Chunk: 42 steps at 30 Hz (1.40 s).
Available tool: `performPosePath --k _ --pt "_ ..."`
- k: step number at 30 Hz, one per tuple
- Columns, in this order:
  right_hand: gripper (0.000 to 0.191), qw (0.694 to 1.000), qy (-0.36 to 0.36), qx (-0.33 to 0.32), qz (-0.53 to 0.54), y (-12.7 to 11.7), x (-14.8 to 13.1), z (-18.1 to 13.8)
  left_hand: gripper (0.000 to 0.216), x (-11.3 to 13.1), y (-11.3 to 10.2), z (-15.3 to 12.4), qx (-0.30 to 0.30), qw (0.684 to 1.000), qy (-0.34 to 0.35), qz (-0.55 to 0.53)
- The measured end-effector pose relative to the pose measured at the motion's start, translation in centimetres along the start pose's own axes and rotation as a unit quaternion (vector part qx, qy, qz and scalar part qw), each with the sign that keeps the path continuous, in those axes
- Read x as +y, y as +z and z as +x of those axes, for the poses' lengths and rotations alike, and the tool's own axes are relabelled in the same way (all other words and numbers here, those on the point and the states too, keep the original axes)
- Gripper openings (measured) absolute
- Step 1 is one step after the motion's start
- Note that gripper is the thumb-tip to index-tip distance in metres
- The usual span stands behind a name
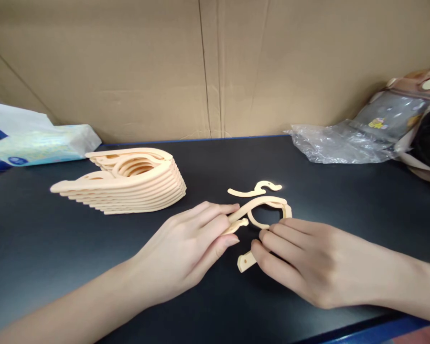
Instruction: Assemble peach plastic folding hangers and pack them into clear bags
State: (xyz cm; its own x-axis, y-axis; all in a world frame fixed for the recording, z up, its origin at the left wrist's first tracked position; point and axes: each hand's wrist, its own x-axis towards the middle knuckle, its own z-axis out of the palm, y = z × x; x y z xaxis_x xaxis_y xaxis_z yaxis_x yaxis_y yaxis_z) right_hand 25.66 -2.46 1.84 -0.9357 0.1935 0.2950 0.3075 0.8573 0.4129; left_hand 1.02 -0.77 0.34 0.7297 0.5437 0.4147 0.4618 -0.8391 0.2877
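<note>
My left hand (191,241) pinches one end of a peach-coloured curved plastic piece (263,203) between thumb and fingers, just above the black table (93,258). My right hand (304,260) rests on the table with fingers curled over the other end of that piece and over a flat peach bar (245,262) that sticks out under its fingertips. A separate small hook-shaped peach part (256,189) lies on the table just beyond both hands.
A stack of several assembled peach plastic pieces (129,184) lies at the left. A tissue pack (39,145) sits at the far left, crumpled clear plastic bags (344,141) at the back right. A cardboard wall (208,67) stands behind the table.
</note>
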Motion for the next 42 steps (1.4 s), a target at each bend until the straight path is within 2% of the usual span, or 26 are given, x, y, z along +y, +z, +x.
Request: performPosePath --k 9,16,20,26,32,36,42 --pt "0.021 0.998 0.016 -0.007 -0.059 0.2 0.2 0.2 0.022 0.4 -0.5 0.4 0.013 0.997 -0.036 -0.071" --pt "0.022 0.998 0.053 -0.004 -0.039 0.0 0.8 0.2 0.021 0.3 -0.6 0.4 0.039 0.995 -0.080 -0.046" --pt "0.022 0.997 0.069 -0.022 -0.030 0.3 1.3 0.1 0.025 0.3 -0.6 0.5 0.021 0.994 -0.107 -0.003" --pt "0.020 0.995 0.095 -0.021 0.014 1.0 1.4 0.0 0.024 0.5 -0.2 0.4 -0.023 0.996 -0.084 0.001" --pt "0.025 0.991 0.117 0.003 0.069 1.4 1.4 0.2 0.014 0.5 -0.2 0.3 -0.030 0.996 -0.086 0.000" --pt "0.032 0.987 0.133 -0.013 0.095 1.6 1.6 0.1 0.014 0.4 -0.2 0.3 -0.031 0.997 -0.072 0.018" --pt "0.029 0.977 0.143 0.010 0.155 1.7 1.5 -0.1 0.014 0.6 -0.1 0.2 -0.039 0.997 -0.056 0.026"
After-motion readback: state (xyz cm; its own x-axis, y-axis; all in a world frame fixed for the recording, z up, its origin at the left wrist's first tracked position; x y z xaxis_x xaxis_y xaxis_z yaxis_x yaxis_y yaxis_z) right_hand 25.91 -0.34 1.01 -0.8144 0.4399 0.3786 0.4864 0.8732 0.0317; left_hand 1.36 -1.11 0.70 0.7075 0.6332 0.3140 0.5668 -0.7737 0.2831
